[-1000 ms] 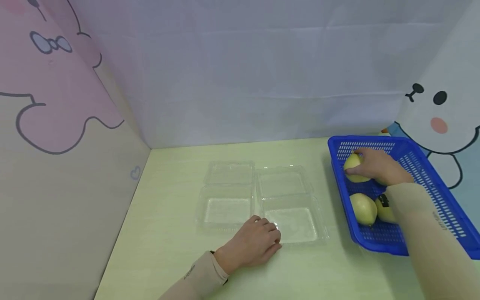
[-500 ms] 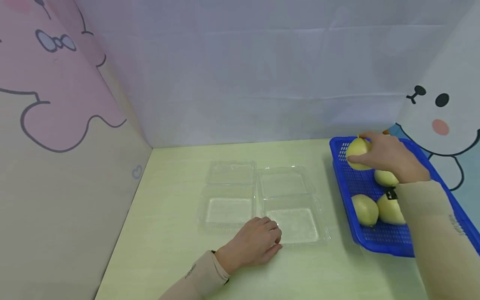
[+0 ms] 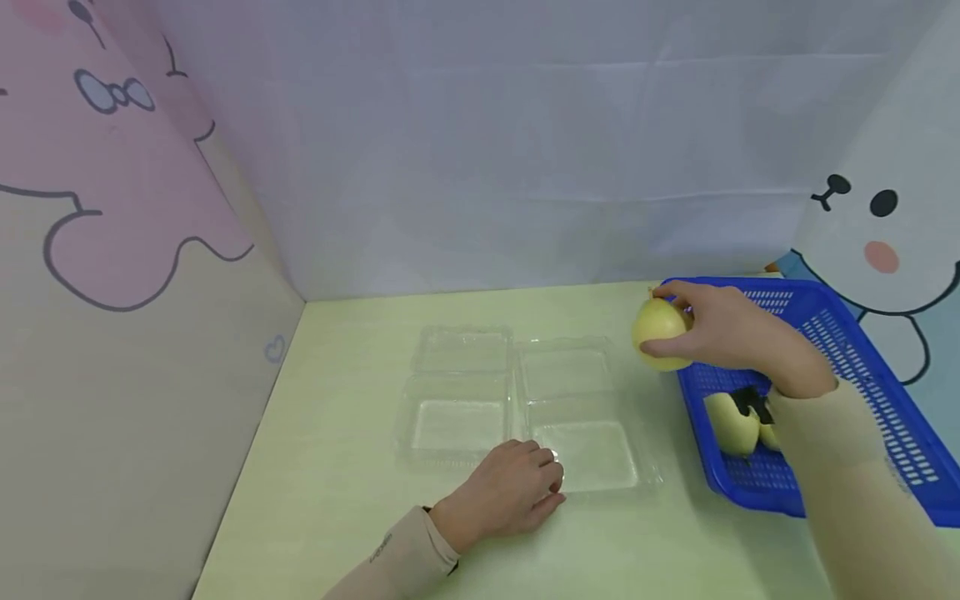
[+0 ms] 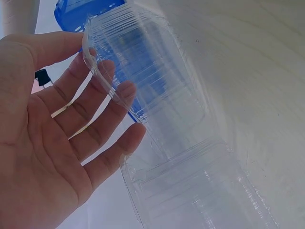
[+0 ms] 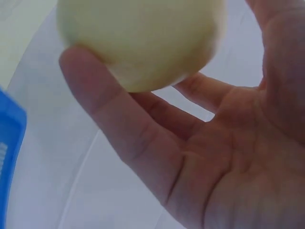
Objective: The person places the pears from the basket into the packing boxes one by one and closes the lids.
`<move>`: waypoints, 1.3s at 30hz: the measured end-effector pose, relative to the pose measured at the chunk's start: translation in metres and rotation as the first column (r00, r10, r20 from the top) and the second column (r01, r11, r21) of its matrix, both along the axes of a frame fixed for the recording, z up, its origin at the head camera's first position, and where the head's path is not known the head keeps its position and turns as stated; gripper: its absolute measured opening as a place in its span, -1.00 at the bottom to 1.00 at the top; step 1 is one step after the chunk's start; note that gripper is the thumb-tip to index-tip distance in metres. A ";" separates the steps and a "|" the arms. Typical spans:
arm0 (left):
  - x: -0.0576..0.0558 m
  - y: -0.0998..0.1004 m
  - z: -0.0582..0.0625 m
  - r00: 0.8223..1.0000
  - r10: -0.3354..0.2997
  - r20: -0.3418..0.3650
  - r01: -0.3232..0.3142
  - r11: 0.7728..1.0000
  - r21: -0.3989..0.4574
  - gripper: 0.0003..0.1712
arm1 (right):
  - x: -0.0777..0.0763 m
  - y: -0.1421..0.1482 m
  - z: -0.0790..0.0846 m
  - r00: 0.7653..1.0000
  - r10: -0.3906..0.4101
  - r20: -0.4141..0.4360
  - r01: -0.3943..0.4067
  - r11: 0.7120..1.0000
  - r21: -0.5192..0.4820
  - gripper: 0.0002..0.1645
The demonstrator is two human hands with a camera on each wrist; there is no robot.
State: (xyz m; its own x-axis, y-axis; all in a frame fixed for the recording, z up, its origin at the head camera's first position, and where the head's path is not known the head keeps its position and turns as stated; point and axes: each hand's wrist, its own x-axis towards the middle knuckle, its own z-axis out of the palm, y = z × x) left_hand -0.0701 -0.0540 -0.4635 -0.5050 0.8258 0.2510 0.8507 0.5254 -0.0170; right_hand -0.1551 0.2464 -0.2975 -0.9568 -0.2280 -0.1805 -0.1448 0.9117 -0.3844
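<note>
My right hand holds a pale yellow pear just past the left rim of the blue basket, thumb in front and fingers over its top. In the right wrist view the pear sits between thumb and fingers. My left hand grips the near left corner of the right-hand clear plastic container. The left wrist view has its thumb and fingertips at the rim of that container. The container lies with its lid folded back.
A second clear container, also with its lid laid back, lies directly left of the first. More pears sit in the basket, partly hidden by my right sleeve. A white cloth wall stands behind the pale table.
My right hand has lifted the pear out of the basket and carried it left over the rim. My left hand has stayed at the container's corner.
</note>
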 end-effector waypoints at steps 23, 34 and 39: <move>0.002 0.001 0.002 1.000 0.008 0.024 -0.008 1.000 0.006 -0.85 | 0.032 -0.082 -0.076 0.966 0.218 0.138 -0.207 0.974 -0.094 -0.23; 0.001 0.000 0.002 0.998 0.024 0.058 -0.027 0.999 0.044 -0.79 | 0.037 -0.107 -0.118 0.944 0.265 0.198 -0.247 0.963 -0.108 -0.26; 0.000 0.000 0.002 0.998 0.026 0.053 -0.028 0.999 0.045 -0.79 | 0.039 -0.113 -0.125 0.941 0.270 0.203 -0.254 0.962 -0.102 -0.30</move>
State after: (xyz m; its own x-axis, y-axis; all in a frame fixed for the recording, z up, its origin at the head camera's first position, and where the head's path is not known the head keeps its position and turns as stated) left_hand -0.0700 -0.0536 -0.4614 -0.5407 0.7999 0.2604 0.8351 0.5476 0.0519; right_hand -0.1160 0.1332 -0.4220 -0.8024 -0.4859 -0.3465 -0.2822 0.8205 -0.4971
